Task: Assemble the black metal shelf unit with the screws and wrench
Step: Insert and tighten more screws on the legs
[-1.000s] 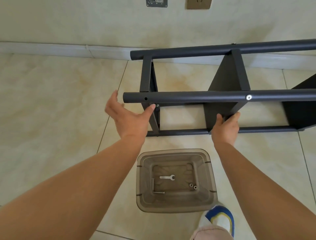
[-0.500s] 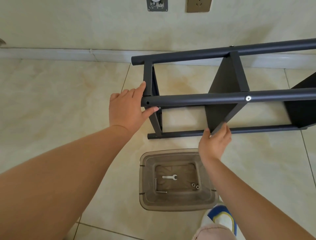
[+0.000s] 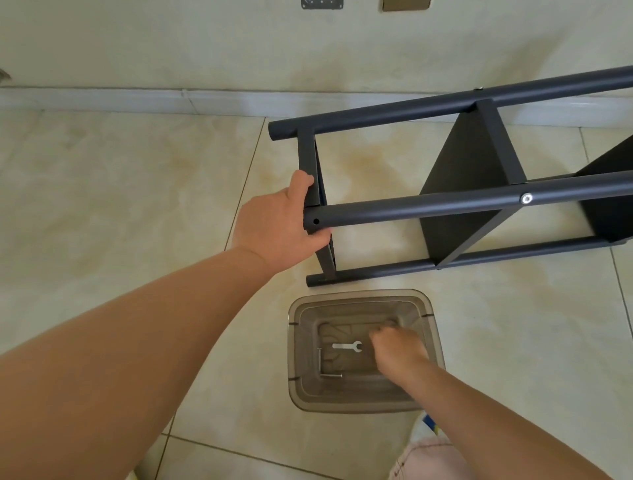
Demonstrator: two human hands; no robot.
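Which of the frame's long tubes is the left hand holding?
The near upper tube, the one with an open hole by its end; the left hand grips that end. The far tube and floor tube are untouched.

— What does the room look like?
— Large glossy beige floor tiles [image 3: 102, 192] with dark grout lines and brownish mottling near the middle of the frame.
— And the back?
— A cream wall [image 3: 205, 44] across the top, a pale baseboard [image 3: 137, 99] below it. At the top edge, a grey wall plate [image 3: 321, 3] beside a gold-coloured one [image 3: 406, 4]. Soft, even light.
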